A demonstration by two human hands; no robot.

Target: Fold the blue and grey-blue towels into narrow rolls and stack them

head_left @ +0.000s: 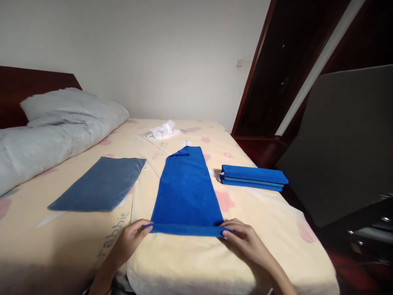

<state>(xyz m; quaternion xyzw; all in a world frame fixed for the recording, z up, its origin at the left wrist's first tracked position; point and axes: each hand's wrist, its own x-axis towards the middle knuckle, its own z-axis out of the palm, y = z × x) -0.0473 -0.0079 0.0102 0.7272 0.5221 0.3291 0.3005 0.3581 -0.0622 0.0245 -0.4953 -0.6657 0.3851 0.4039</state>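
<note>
A long bright-blue cloth (pixel 188 188) lies stretched out on the bed, its near edge turned over into a narrow strip. My left hand (pixel 130 237) pinches the left end of that strip between thumb and fingers. At the right end, my right hand (pixel 245 237) grips the strip the same way. The cloth's far left corner is folded inward. Beside it on the right sits a stack of folded blue cloths (pixel 253 178), and to the left a grey-blue cloth (pixel 101 184) lies flat.
A crumpled white plastic bag (pixel 163 130) rests behind the blue cloth. Bunched grey bedding (pixel 70 119) covers the left side of the patterned bed sheet (pixel 172 262). Past the bed's right edge stand a dark door (pixel 260 82) and a large grey panel (pixel 346 143).
</note>
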